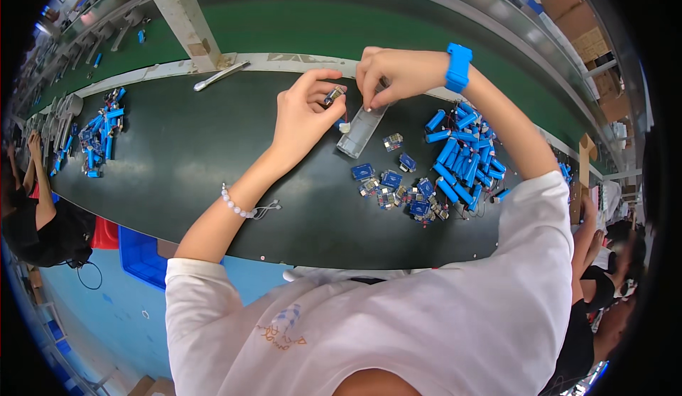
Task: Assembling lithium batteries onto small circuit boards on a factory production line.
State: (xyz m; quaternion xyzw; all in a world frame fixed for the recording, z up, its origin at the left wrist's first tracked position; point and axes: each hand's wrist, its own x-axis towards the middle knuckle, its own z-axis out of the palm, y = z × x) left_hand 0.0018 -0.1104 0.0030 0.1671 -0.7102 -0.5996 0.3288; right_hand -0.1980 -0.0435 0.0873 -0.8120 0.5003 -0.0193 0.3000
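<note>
My left hand [307,112] pinches a small circuit board [334,96] between thumb and fingers. Just below its thumb shows a small pale and blue piece [344,126], partly covered. A grey translucent plastic casing [361,134], long and open like a trough, lies slantwise on the dark table right of that hand. Over the casing's far end, my right hand [398,73] is closed, thumb and fingertips pressed together. What they grip is hidden, though the fingertips are at the casing.
Several blue and metal circuit boards [391,179] lie loose nearer me. Beyond them, at right, is a heap of blue cylindrical cells [465,151] with wires. A grey casing [222,76] rests by the far ledge, left of a white post [181,16]. Co-workers sit on both sides.
</note>
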